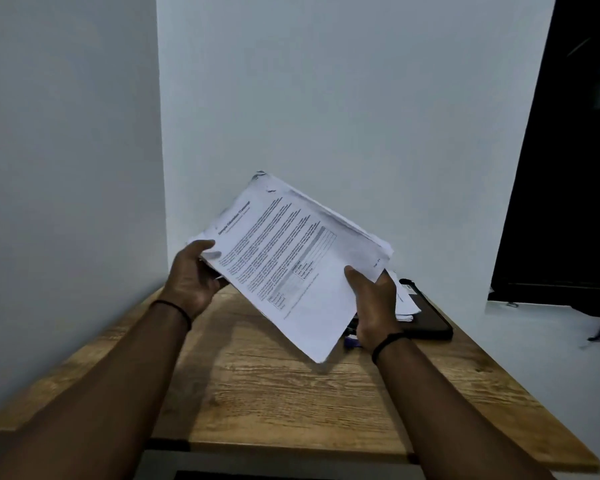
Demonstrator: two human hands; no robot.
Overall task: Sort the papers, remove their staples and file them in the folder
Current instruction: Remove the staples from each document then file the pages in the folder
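Both hands [194, 271] [374, 303] grip the paper stack [291, 258], long axis tilted down-right

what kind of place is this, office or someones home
Hard to say for sure; it looks like a plain desk corner in a home or small office. A wooden table sits against bare white walls, with a dark folder and printed papers held in both hands.

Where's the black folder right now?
In the head view the black folder lies flat on the far right of the wooden table, under a small pile of papers, just beyond the right hand.
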